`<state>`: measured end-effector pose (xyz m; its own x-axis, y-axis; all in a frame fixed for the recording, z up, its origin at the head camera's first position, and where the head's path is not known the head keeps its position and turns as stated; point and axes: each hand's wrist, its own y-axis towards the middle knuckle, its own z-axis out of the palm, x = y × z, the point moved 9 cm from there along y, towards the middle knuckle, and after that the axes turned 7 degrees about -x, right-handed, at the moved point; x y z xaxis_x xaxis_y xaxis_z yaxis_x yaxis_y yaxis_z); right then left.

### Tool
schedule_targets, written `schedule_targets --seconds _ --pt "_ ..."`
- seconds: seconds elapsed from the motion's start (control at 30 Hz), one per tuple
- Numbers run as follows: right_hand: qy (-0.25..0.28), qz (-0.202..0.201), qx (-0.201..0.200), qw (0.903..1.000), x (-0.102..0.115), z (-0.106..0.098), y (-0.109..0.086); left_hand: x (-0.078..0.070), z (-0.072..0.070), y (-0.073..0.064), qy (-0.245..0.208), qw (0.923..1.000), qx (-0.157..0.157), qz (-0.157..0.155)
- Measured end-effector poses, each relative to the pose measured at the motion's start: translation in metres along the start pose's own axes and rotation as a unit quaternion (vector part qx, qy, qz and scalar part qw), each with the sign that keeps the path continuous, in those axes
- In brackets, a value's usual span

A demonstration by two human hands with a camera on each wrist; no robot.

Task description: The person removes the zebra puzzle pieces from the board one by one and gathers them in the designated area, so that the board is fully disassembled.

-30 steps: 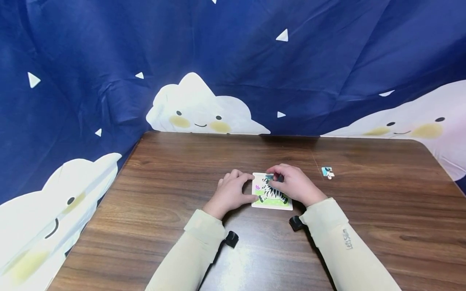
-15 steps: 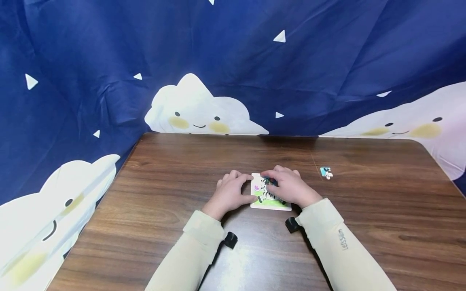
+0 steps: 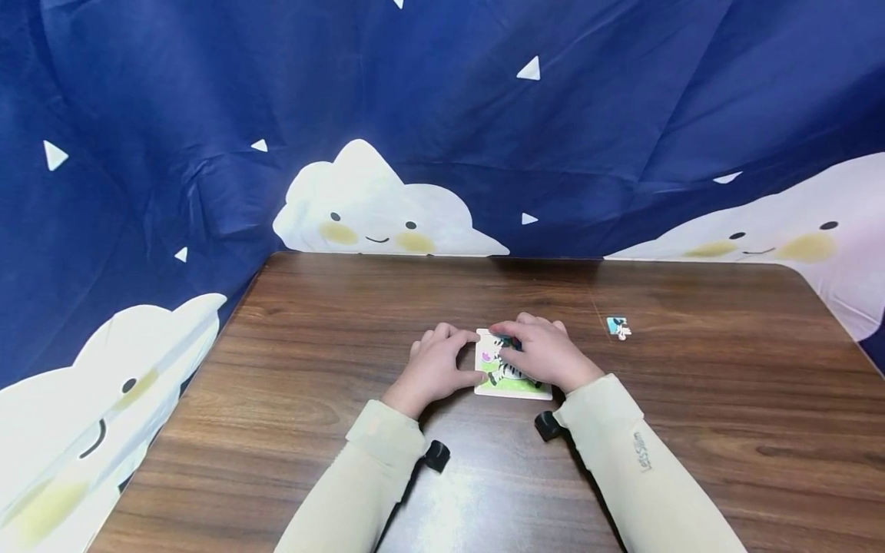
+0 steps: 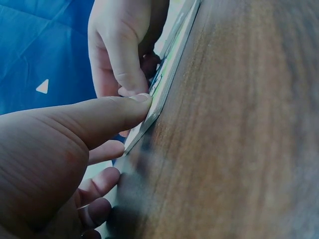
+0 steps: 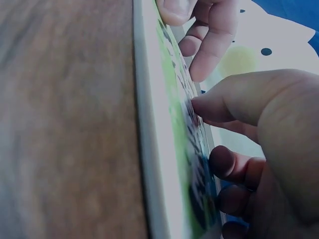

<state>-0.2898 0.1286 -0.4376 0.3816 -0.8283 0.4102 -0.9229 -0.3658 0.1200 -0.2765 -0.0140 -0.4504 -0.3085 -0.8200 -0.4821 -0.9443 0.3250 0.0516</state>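
Observation:
A small zebra puzzle board (image 3: 513, 394) with a white rim and a green lower part lies flat on the table. My left hand (image 3: 437, 367) holds its left side, the thumb on the near corner and the index finger at the far corner. Over the upper part of the board is my right hand (image 3: 546, 352). Its thumb and index finger are bent about a blue-edged puzzle piece (image 3: 507, 330), mostly hidden beneath them. In the right wrist view, the right thumb touches the zebra picture (image 5: 187, 119). Part of the picture is covered by the right hand.
A loose puzzle piece (image 3: 618, 328), blue and white, lies to the right of the board. Brown wood-grain table (image 3: 311, 330) surrounds the board. Behind it hangs a dark blue curtain (image 3: 442, 84) with smiling clouds.
My right hand, holding the piece, has moved a little left and lower onto the board's upper left. The left hand has stayed at the board's left side.

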Motion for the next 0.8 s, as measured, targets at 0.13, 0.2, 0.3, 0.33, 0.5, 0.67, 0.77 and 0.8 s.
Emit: schedule_targets --seconds 0.13,0.2,0.3,0.33,0.5,0.67,0.77,0.8 --pt "0.008 0.001 -0.001 1.0000 0.0008 -0.0002 0.0013 0.0007 -0.0002 -0.0002 0.003 1.0000 0.001 0.000" --pt "0.014 0.001 -0.006 0.9999 0.0002 -0.0006 0.0015 0.0011 -0.0002 -0.0005 0.003 1.0000 0.003 -0.002" --pt "0.023 0.002 -0.017 0.9996 -0.0017 -0.0014 0.0020 0.0009 -0.0008 -0.0005 0.003 1.0000 0.003 -0.003" --pt "0.026 0.002 -0.020 0.9994 -0.0024 -0.0014 0.0021 0.0010 -0.0007 -0.0005 0.003 1.0000 0.003 -0.004" --pt "0.039 0.001 -0.029 0.9988 -0.0049 -0.0006 0.0020 0.0011 -0.0002 -0.0002 0.003 1.0000 0.004 -0.003" --pt "0.037 0.002 -0.026 0.9990 -0.0037 0.0000 0.0025 0.0020 0.0001 -0.0002 0.003 1.0000 0.002 -0.004" --pt "0.030 0.009 -0.013 0.9994 -0.0019 0.0009 0.0041 0.0021 0.0000 0.0000 0.003 1.0000 -0.001 -0.003" --pt "0.028 0.013 -0.008 0.9995 -0.0013 0.0014 0.0048 0.0019 -0.0001 -0.0001 0.003 1.0000 -0.002 -0.003"
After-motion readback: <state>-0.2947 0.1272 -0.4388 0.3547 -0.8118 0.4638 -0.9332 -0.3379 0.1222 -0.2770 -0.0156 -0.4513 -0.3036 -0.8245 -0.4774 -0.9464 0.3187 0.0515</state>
